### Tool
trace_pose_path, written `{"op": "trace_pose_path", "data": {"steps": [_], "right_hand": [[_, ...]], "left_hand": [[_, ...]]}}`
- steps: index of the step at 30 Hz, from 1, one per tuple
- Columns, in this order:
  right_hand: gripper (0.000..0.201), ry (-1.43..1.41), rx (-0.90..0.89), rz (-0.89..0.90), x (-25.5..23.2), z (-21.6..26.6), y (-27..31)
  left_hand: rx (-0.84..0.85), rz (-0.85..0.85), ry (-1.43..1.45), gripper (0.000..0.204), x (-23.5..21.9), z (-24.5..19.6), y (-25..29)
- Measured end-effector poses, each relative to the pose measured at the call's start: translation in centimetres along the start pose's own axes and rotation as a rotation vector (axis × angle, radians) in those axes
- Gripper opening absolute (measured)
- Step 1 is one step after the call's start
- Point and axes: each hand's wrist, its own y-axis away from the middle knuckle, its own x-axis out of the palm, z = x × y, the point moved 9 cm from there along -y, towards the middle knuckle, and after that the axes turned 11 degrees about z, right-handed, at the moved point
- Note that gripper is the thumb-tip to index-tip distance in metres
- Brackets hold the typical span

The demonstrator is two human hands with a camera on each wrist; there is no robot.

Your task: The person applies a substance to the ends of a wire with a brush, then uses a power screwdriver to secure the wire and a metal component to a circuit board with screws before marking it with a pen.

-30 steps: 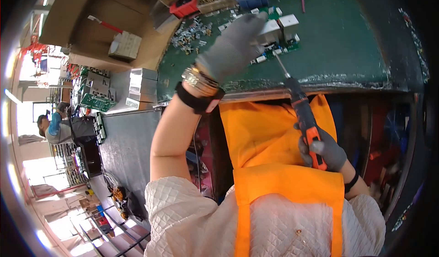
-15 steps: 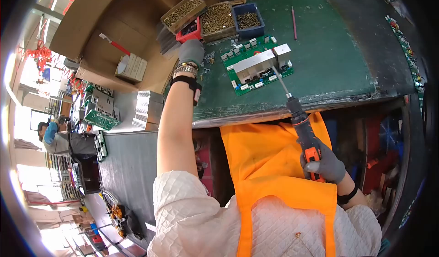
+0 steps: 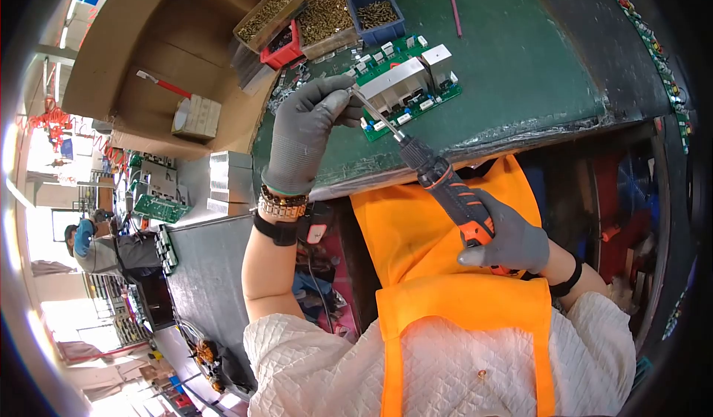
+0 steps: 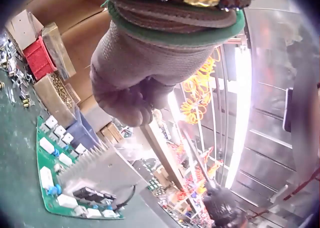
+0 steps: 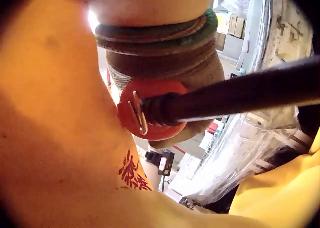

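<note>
My gloved right hand (image 3: 512, 240) grips the black and orange handle of an electric screwdriver (image 3: 438, 176). Its long bit slants up and left to the fingertips of my gloved left hand (image 3: 301, 131). There, thumb and index finger pinch a small metal part (image 3: 352, 90) at the bit's tip; the fingers mostly hide it and I cannot tell its kind. Beyond lies a green circuit board (image 3: 368, 130) with silver heat sinks (image 3: 397, 83), seen from the side in the left wrist view. A dark cord (image 5: 240, 95) leaves the screwdriver's red end (image 5: 132, 108) in the right wrist view.
Bins of brass-coloured screws (image 3: 327, 17) stand at the back, with a blue bin (image 3: 376, 16) and a red bin (image 3: 282, 46). Loose metal parts (image 4: 17, 70) lie near them. A large cardboard box (image 3: 163, 31) is at left. A pink stick (image 3: 454, 10) lies on the green mat.
My left hand went from over the board to the loose parts by the red bin, then back to the bit's tip. My right hand has swung the screwdriver leftward to meet it.
</note>
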Motion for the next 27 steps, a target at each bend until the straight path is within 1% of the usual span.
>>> {"op": "trace_pose_path", "data": {"steps": [2, 4, 7, 13, 18, 20, 22, 24, 25, 26, 27], "right_hand": [[0.089, -0.007, 0.023, 0.005, 0.2, 0.0, 0.1], [0.089, -0.012, 0.041, 0.008, 0.3, -0.2, 0.2], [0.088, 0.026, 0.015, -0.01, 0.3, -0.3, 0.3], [0.088, -0.037, -0.007, -0.002, 0.5, -0.4, 0.4], [0.087, -0.042, 0.035, -0.003, 0.6, -0.7, 0.8], [0.087, -0.067, 0.055, 0.016, 0.6, -0.8, 0.9], [0.086, -0.092, 0.075, 0.035, 0.5, -1.0, 1.1], [0.084, -0.235, 0.066, 0.104, 0.9, -1.3, 1.3], [0.084, -0.238, 0.066, 0.103, 0.6, -1.5, 1.5], [0.081, -0.389, 0.069, 0.186, 1.2, -1.8, 1.6], [0.078, -0.539, 0.071, 0.268, 1.9, -1.9, 1.8]], "left_hand": [[0.045, 0.019, 0.041, 0.025, 0.1, 0.1, 0.3], [0.045, 0.013, 0.033, 0.025, 0.1, 0.2, 0.4], [0.055, -0.004, 0.011, 0.025, 0.2, 0.1, 0.4], [0.06, -0.015, -0.023, 0.025, 0.5, -0.2, 0.5], [0.079, -0.026, -0.056, 0.024, 0.6, -0.1, 0.8], [0.147, -0.033, -0.079, 0.023, 0.8, -0.6, 1.1], [0.156, -0.046, -0.076, 0.022, 1.0, -0.6, 1.2], [0.165, -0.058, -0.074, 0.022, 1.3, -0.5, 1.5], [0.19, -0.09, -0.151, 0.021, 1.4, -0.8, 1.8], [0.216, -0.121, -0.227, 0.021, 1.5, -1.2, 2.1], [0.214, -0.117, -0.226, 0.021, 1.4, -0.9, 2.0]]}}
